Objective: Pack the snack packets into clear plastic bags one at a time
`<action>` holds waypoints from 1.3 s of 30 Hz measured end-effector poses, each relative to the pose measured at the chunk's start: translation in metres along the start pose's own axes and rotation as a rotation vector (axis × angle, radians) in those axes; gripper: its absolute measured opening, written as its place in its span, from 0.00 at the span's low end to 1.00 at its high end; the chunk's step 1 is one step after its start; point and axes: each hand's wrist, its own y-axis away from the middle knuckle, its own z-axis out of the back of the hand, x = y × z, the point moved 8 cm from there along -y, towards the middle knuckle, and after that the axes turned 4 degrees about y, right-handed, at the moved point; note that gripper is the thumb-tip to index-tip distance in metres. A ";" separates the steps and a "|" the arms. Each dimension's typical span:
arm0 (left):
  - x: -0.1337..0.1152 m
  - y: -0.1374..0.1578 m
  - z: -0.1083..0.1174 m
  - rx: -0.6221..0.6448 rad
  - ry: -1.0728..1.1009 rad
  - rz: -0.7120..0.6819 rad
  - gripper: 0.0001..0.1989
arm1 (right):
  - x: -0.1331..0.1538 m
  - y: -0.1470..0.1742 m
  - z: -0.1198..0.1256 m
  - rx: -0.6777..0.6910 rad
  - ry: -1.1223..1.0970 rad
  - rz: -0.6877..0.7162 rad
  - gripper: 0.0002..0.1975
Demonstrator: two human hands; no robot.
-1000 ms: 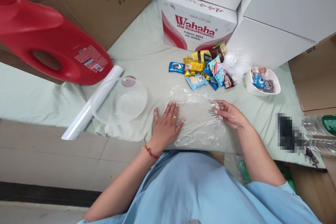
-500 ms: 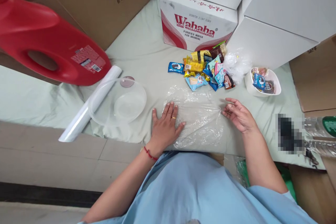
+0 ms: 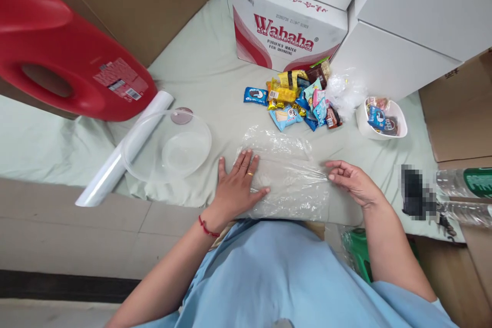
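Observation:
A clear plastic bag lies flat on the cloth-covered table in front of me. My left hand rests palm down on its left side, fingers spread. At the right edge, my right hand pinches the film between thumb and fingers, and creases run from that point across the plastic. Just beyond the bag sits a pile of wrapped snacks. To the left of my left hand stands a translucent plastic bowl.
A white roll lies beside the bowl, near a large red jug. A white container holding snacks stands at the right, by crumpled clear plastic. A Wahaha carton stands behind. Plastic bottles lie at far right.
My right hand has moved slightly down and closed on the bag's right edge, drawing the film into sharper creases. My left hand stays flat on the bag. The view has shifted a little.

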 end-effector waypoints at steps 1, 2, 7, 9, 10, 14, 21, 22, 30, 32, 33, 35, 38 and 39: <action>0.001 0.002 -0.001 0.009 -0.003 -0.010 0.46 | 0.000 -0.002 0.005 -0.026 -0.005 0.010 0.29; 0.002 0.003 -0.002 0.017 -0.006 -0.019 0.48 | 0.000 -0.005 0.010 -0.055 -0.010 0.024 0.29; 0.004 0.004 -0.004 0.059 -0.012 -0.054 0.56 | 0.014 -0.039 0.014 -0.243 0.150 0.156 0.26; 0.004 0.003 -0.006 0.081 -0.016 -0.053 0.58 | 0.024 -0.058 0.005 -0.301 0.252 0.213 0.24; 0.005 0.003 -0.006 0.090 -0.020 -0.051 0.58 | 0.027 -0.067 -0.002 -0.305 0.287 0.228 0.24; 0.006 0.003 -0.007 0.114 -0.021 -0.057 0.61 | 0.036 -0.094 -0.025 -0.203 0.319 0.228 0.22; 0.006 0.002 -0.006 0.135 -0.010 -0.081 0.62 | 0.044 -0.103 0.011 -0.170 0.114 0.125 0.22; 0.005 0.002 -0.006 0.137 -0.009 -0.077 0.61 | 0.044 -0.105 0.015 -0.154 0.094 0.109 0.22; 0.001 0.002 -0.001 0.070 0.005 -0.011 0.47 | 0.068 -0.051 -0.003 -0.539 0.389 0.531 0.15; 0.000 0.003 0.001 0.047 0.002 0.003 0.42 | 0.065 -0.023 -0.041 -0.388 0.585 0.702 0.17; 0.000 0.003 0.001 0.040 0.005 0.007 0.40 | 0.059 -0.010 -0.058 -0.273 0.689 0.785 0.19; 0.000 0.003 0.001 0.031 0.021 0.015 0.37 | 0.035 0.009 -0.077 -0.079 0.899 0.873 0.22; 0.004 0.001 0.003 0.018 0.087 0.034 0.34 | -0.002 0.015 -0.042 -0.141 1.095 0.807 0.24; 0.006 0.000 0.003 0.020 0.125 0.041 0.34 | -0.009 0.015 -0.020 -0.244 1.109 0.762 0.24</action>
